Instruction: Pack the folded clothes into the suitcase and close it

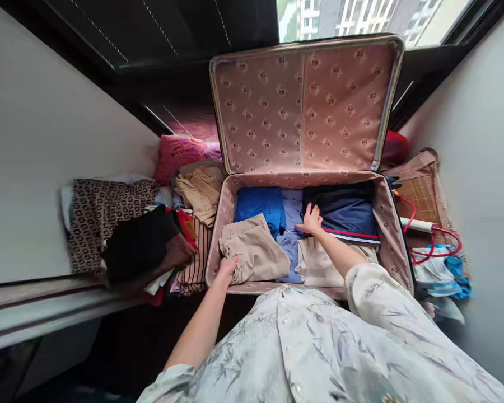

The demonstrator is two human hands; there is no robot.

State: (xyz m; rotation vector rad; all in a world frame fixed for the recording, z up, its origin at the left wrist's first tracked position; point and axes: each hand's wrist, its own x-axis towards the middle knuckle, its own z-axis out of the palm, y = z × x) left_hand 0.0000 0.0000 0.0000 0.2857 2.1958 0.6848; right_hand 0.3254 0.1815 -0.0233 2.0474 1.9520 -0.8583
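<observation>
An open suitcase (pixel 397 263) with a pink patterned lining lies in front of me, folded clothes inside. At its front left, my left hand (pixel 229 267) grips the edge of a folded beige garment (pixel 258 252), perhaps trousers. My right hand (pixel 311 219), fingers spread, rests near the middle, at the left edge of a folded navy garment (pixel 344 210) with a red and white stripe. A bright blue garment (pixel 258 204) sits at the back left. Light blue clothing (pixel 292 254) runs down the centre, and a cream garment (pixel 323 266) lies at the front right.
The suitcase lid (pixel 304 106) stands upright against the window side. Piled clothes, including a black garment (pixel 140 243) and a leopard-print one (pixel 96 218), lie at the left. On the right are a brown bag (pixel 420 196), a red cord (pixel 434 260) and more cloth. Walls flank both sides.
</observation>
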